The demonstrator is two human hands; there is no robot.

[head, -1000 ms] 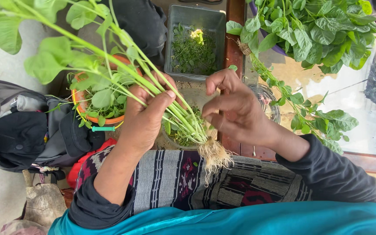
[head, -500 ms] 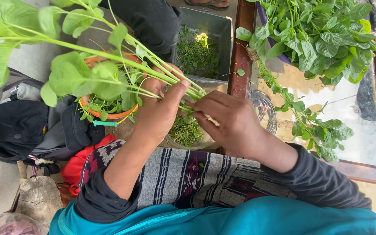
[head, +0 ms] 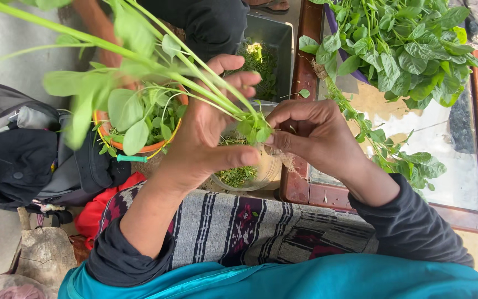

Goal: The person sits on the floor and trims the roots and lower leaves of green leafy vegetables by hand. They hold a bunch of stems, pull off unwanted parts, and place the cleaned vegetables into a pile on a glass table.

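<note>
gripping a bunch of long green stems [head: 195, 77] in the left hand [head: 206, 138], thumb pressed across below and fingers curled over the top, leafy ends fanning out up and to the left. pinching the pale root end [head: 275, 145] of the same bunch with the right hand [head: 316, 135], fingertips closed together on it, just beside the left thumb. held above a clear round bowl [head: 250, 174] of trimmed green bits, itself over a striped woven cloth [head: 222, 227] on the lap. sitting behind the left hand: an orange basket [head: 139, 145] of loose leaves, partly hidden by the stems. lying to the right on a wooden-framed desk [head: 305, 66]: a large heap of leafy greens [head: 405, 50], well apart from both hands. resting at far left: a grey and black bag [head: 23, 155]. standing beyond the hands: a dark rectangular tub [head: 272, 33] with more greens.
</note>
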